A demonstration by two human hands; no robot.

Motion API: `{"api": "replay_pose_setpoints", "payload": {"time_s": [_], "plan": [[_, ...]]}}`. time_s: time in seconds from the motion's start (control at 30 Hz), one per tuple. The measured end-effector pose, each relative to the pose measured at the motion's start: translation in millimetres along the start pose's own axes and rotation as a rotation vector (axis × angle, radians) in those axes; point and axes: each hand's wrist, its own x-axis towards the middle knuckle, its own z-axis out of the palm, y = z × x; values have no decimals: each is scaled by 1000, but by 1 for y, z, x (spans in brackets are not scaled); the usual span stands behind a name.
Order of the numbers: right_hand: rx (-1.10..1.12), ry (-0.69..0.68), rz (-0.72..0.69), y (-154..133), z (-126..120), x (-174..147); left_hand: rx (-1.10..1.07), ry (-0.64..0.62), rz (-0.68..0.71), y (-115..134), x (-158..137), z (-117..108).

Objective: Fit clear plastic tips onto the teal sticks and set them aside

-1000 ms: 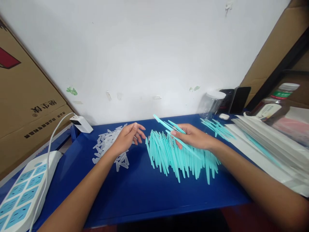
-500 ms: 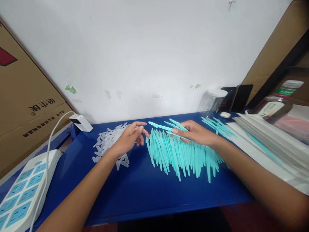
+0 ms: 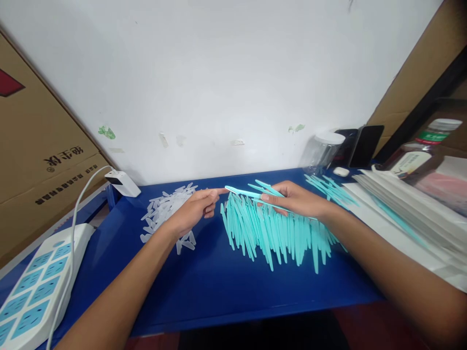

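My right hand point(image 3: 292, 198) is closed around several turquoise eyebrow razors, gripping them by their handles. One eyebrow razor point(image 3: 244, 192) juts out to the left, its pale blade end meeting the index fingertip of my left hand point(image 3: 200, 204). That index finger is stretched out while the thumb and other fingers are curled in; whatever may lie inside them is hidden. Below my right hand spreads a large pile of turquoise razors point(image 3: 270, 233). Beneath and behind my left hand lies a heap of small translucent plastic caps point(image 3: 160, 211).
A second, smaller group of turquoise razors point(image 3: 330, 189) lies at the right by a stack of bags point(image 3: 404, 209). Behind it stand a clear jar point(image 3: 323, 153) and phones point(image 3: 367, 146). A power strip point(image 3: 40, 287), a white charger point(image 3: 123, 183) and a cardboard box point(image 3: 44, 146) flank the left.
My left hand's fingers have drawn together, and its index finger has straightened to reach the protruding razor's tip. My right hand has stayed in place with its razors.
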Motion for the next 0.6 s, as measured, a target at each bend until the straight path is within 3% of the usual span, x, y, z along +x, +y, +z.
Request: {"api": "replay_pose_setpoints", "payload": {"time_s": [0.2, 0.6], "plan": [[-29, -21, -34, 1, -3, 0, 233, 7, 144, 4, 2, 1], [-94, -68, -105, 7, -9, -2, 287, 73, 82, 8, 1, -4]]}}
